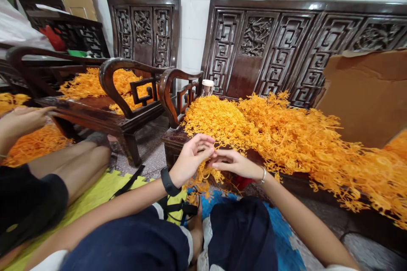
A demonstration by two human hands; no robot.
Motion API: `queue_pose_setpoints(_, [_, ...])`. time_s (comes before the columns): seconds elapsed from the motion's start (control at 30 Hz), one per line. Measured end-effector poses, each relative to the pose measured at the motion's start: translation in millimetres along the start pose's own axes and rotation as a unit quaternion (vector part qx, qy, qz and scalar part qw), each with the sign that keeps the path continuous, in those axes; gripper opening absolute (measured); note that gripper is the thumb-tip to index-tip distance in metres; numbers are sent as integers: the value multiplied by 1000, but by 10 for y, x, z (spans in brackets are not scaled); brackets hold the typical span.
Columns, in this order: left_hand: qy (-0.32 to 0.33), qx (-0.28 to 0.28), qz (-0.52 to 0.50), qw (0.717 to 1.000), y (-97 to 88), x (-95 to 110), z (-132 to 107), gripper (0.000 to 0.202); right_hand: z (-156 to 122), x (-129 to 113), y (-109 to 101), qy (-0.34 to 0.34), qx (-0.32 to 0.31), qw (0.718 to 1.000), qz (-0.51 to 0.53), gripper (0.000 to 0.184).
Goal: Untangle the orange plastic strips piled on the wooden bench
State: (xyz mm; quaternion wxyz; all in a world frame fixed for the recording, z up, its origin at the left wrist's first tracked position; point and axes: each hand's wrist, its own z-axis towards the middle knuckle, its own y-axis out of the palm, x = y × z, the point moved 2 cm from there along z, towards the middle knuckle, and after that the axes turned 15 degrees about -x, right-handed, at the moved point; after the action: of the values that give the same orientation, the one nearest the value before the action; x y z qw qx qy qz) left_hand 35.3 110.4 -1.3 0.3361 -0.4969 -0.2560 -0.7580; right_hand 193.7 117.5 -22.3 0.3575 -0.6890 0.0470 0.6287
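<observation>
My left hand, with a black band on the wrist, has thumb and fingertips pinched together on a thin orange plastic piece. Facing it, my right hand, with a bracelet, has its bent fingers closed at the same piece, and the fingertips of both hands nearly meet. Thin curly strands hang below them, partly hidden by the fingers. Just beyond my hands, a pile of yellow-orange plastic pieces lies on the dark wooden bench. A larger heap of orange branched pieces spreads along it to the right.
A carved chair stands left of the bench, with more orange pieces on its seat. A white-lidded cup sits behind the pile. Cardboard leans at right. Another person's hand shows at far left. Yellow mat covers part of the floor.
</observation>
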Motion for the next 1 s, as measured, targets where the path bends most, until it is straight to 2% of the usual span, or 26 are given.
queue_pose_setpoints(0.17, [9,4,7,1000,20,47,0,22,6,-127,217,-5,10,999,31,23])
queue_pose_setpoints(0.33, [6,39,1,999,23,51,8,25,85,-111,293,-4,50,981,185,31])
queue_pose_setpoints(0.4, [8,47,0,999,15,42,12,25,129,-84,309,-9,67,975,212,33])
queue_pose_setpoints(0.47, [12,52,9,999,4,39,13,24,152,-77,305,-12,90,979,180,27])
queue_pose_setpoints(0.53, [5,49,19,999,-3,41,12,24,141,-97,274,-24,138,985,103,21])
queue_pose_setpoints(0.6, [-25,31,25,999,-1,42,11,29,101,-131,225,-42,202,978,39,18])
queue_pose_setpoints(0.67, [-61,8,31,998,7,41,10,35,58,-161,178,-58,252,966,22,18])
queue_pose_setpoints(0.83, [-96,-9,57,994,15,9,4,45,14,-212,139,-69,271,959,49,18])
queue_pose_setpoints(1.0, [-146,-67,48,986,33,-55,3,32,-7,-236,144,-47,295,951,73,20])
